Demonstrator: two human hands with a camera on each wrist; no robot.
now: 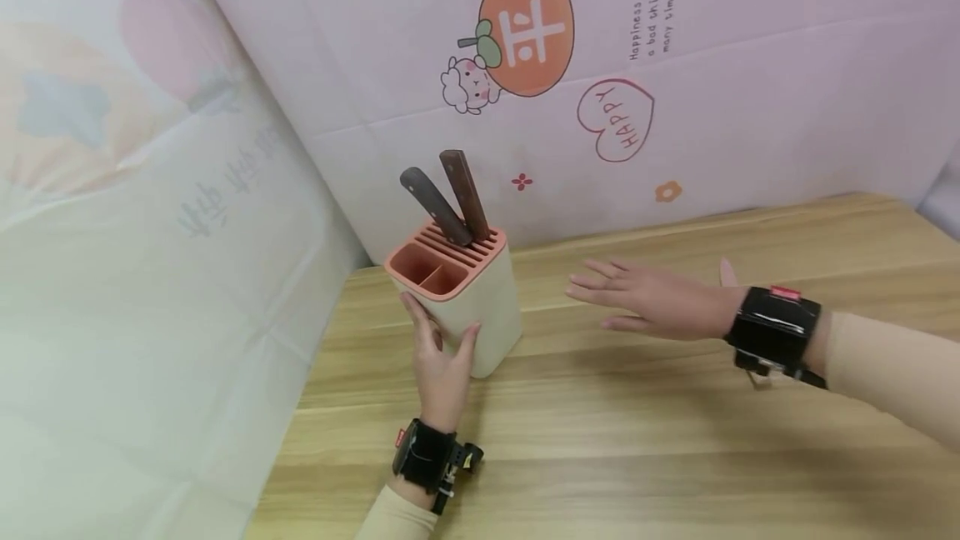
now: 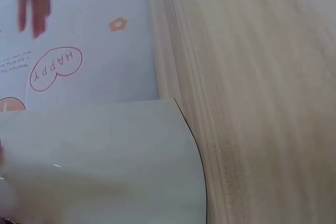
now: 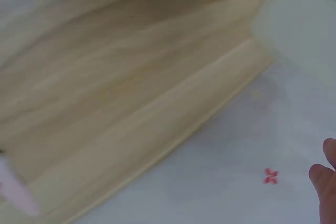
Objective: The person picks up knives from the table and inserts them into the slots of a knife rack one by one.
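A cream knife block (image 1: 487,307) with an orange slotted top stands at the back left of the table, close to the wall. Two knives are in its slots, one with a dark grey handle (image 1: 435,202) and one with a brown handle (image 1: 467,190); their blades are hidden inside. My left hand (image 1: 441,369) grips the block's near end, thumb on one side and fingers on the other. To the right, my right hand (image 1: 652,300) hovers above the table with fingers extended, holding nothing. Under that wrist lies a pink-bladed knife (image 1: 727,273), mostly covered by the arm.
The wooden table (image 1: 585,448) meets a wall covered with printed cloth (image 1: 390,40) behind the block. Another pale cloth (image 1: 150,340) hangs along the left side. Two open compartments (image 1: 431,269) are at the near end of the block's top.
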